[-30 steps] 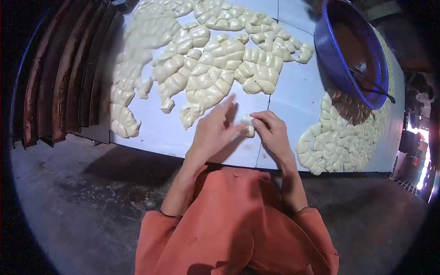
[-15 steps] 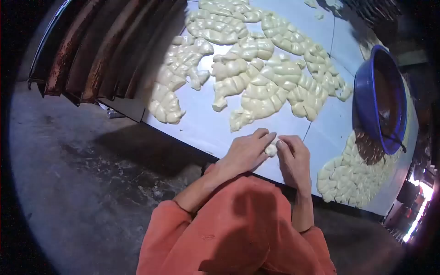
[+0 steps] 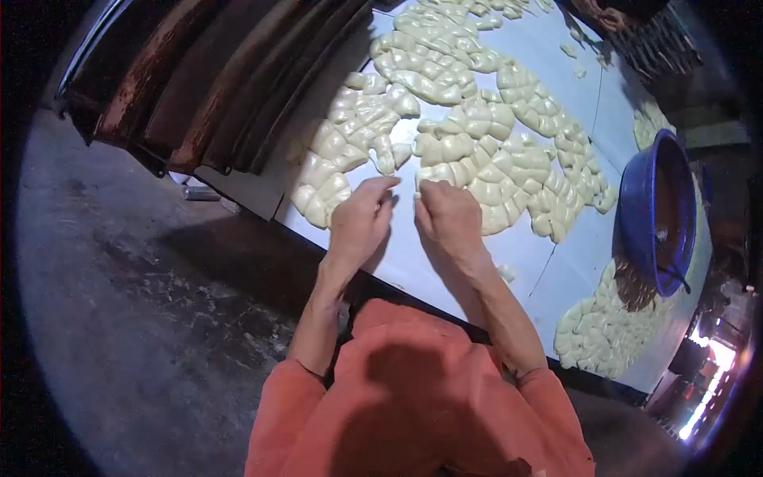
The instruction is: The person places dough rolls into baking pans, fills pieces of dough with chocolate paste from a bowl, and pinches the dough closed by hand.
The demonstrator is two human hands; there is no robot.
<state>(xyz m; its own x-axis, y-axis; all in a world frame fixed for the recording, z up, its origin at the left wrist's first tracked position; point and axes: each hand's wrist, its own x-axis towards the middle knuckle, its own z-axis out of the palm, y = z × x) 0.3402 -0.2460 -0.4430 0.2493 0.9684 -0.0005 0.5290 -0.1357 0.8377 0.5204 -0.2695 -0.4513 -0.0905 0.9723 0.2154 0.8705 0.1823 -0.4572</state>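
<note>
Pale, glossy dough (image 3: 485,159) lies in scored, lumpy patches over the white tabletop. My right hand (image 3: 453,219) is at the near left edge of the middle patch, its fingers curled down on the dough. Just left of it, my left hand (image 3: 362,222) is beside the left dough patch (image 3: 326,155), index finger stretched out and thumb a little apart. I see nothing in the left hand; its lower fingers are partly hidden. A small dough piece (image 3: 506,273) rests on the table by my right forearm.
A deep blue basin (image 3: 636,187) with brown contents and a handled tool stands at the right. Another dough patch (image 3: 608,330) lies below it. Dark, rusty metal troughs (image 3: 191,95) are stacked at the upper left. Another person's hand (image 3: 608,17) shows at the top right.
Both hands have moved forward and apart, away from the small dough piece they were handling near the table's front edge. That piece now lies alone. The view has shifted slightly.
</note>
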